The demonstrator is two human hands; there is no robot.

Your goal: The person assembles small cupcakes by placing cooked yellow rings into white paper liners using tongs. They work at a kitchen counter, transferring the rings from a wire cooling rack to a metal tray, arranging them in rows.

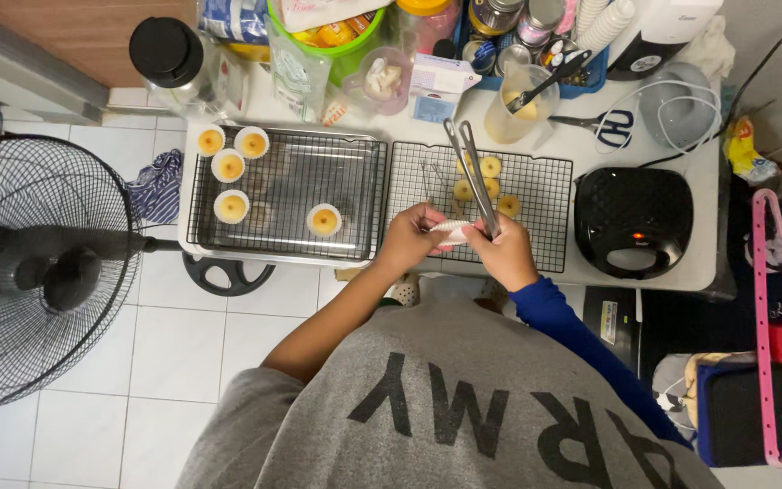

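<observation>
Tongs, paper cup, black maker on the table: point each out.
tongs (472, 167): head view, on the metal arms above the right hand.
paper cup (452, 232): head view, on its white pleated side between both hands.
black maker (633, 204): head view, on its closed lid.

The middle of the left cooling rack (284, 195) is bare wire, so a hand can pass there between the four cakes in paper cups (231, 166) at its left side and the single cake (324, 219) near its lower edge. On the right rack (536, 204) the right half is free; small cakes (491, 167) and the raised metal tongs (471, 163) block its centre. The upper part of the surface (699, 235) is crowded with jars, a jug (518, 109) and bags. The black appliance (633, 220) closes the right end.
</observation>
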